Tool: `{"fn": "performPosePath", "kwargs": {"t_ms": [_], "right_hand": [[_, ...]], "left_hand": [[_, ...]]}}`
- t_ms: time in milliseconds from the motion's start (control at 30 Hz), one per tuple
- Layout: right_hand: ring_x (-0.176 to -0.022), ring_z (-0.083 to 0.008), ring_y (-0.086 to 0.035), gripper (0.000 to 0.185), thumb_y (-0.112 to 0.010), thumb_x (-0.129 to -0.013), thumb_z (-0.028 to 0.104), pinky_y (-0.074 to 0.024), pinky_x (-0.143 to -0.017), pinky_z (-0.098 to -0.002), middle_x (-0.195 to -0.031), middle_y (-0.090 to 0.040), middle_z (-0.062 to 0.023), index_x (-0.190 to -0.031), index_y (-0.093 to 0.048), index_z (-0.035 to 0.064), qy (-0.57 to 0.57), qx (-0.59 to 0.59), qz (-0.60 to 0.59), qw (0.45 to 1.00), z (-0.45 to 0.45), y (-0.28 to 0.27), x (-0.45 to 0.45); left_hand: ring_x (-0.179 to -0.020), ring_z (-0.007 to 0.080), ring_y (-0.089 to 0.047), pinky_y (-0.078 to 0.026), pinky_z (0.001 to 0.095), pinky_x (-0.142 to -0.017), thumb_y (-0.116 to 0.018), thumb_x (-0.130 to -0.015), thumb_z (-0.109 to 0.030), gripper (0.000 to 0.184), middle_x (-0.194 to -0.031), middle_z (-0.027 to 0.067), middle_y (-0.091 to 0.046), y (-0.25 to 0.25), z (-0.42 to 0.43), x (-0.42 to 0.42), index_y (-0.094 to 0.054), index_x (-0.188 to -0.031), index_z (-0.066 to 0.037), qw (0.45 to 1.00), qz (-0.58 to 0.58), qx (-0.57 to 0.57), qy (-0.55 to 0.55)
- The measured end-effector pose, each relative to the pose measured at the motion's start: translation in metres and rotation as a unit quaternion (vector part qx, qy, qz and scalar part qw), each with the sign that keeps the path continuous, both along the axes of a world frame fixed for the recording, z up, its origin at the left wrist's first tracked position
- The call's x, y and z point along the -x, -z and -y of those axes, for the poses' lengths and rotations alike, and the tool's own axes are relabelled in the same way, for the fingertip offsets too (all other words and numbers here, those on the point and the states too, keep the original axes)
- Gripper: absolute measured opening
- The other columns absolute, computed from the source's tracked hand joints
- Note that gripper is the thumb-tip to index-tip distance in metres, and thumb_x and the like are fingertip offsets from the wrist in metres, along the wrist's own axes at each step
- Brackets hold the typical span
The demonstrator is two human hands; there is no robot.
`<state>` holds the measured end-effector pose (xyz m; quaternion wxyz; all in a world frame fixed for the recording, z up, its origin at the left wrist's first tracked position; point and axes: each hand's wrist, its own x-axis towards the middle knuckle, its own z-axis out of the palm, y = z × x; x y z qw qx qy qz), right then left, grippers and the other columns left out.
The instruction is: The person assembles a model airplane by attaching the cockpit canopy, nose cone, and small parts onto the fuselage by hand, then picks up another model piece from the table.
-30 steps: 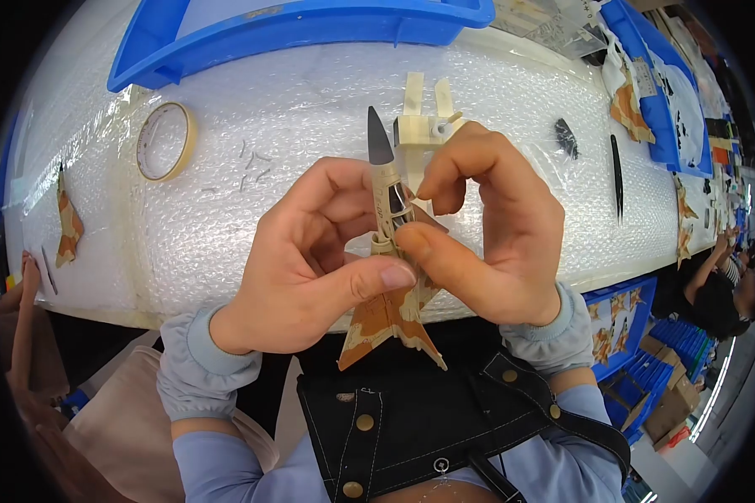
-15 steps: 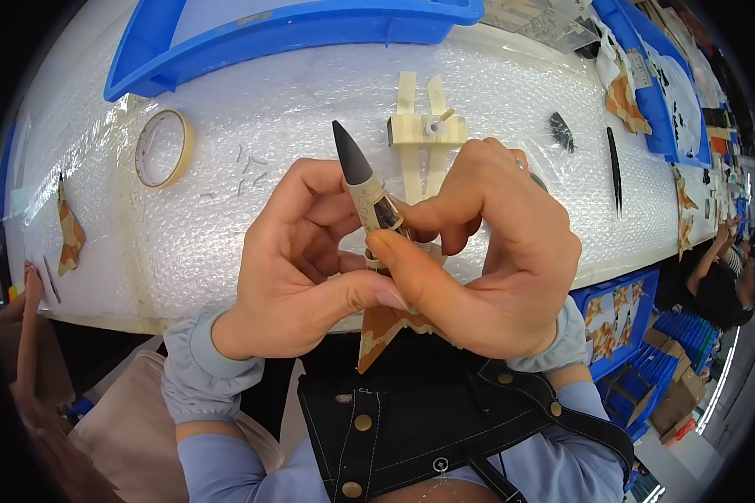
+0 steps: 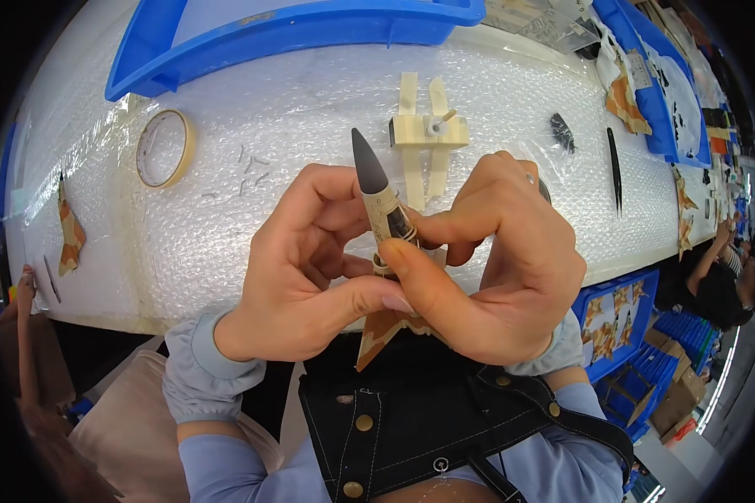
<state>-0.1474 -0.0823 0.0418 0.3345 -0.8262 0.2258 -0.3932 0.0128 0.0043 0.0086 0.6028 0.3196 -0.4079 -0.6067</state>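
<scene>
A model jet (image 3: pixel 380 208) with a dark grey pointed nose and a tan and brown camouflage body is held up over the table's near edge. Its nose points away from me. My left hand (image 3: pixel 306 277) is closed around its left side, thumb across the body. With thumb and forefinger my right hand (image 3: pixel 503 268) grips it near the dark cockpit section. Much of the fuselage is hidden by my fingers; a patterned wing or tail part shows below them. Beyond my hands, a taped block (image 3: pixel 428 132) with a small white cup and a stick sits on the table.
A roll of masking tape (image 3: pixel 164 149) lies on bubble wrap (image 3: pixel 252 92), with small grey bits beside it. Black tweezers (image 3: pixel 614 172) and a dark part (image 3: pixel 562 132) are to the right. A blue tray (image 3: pixel 285 33) stands at the back. Another person's hand (image 3: pixel 27 287) is far left.
Both hands and the jet have shifted slightly to the right, and the nose is a little lower in view. My grip looks the same.
</scene>
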Motion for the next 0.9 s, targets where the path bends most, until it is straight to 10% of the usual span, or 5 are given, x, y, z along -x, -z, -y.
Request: {"fn": "performPosePath", "kwargs": {"t_ms": [900], "right_hand": [[-0.069, -0.0161, -0.054, 0.015, -0.069, -0.078, 0.006, -0.0414, -0.062, -0.0266, -0.080, -0.060, -0.0113, -0.089, -0.066, -0.0028, -0.146, -0.171, 0.050, 0.973, 0.018, 0.001, 0.020]], "left_hand": [[-0.113, 0.0227, -0.058, -0.054, 0.0300, -0.088, -0.060, -0.088, 0.003, 0.046, -0.118, 0.0199, -0.058, -0.008, -0.001, 0.002, -0.036, -0.127, 0.004, 0.998, 0.030, -0.044, 0.025]]}}
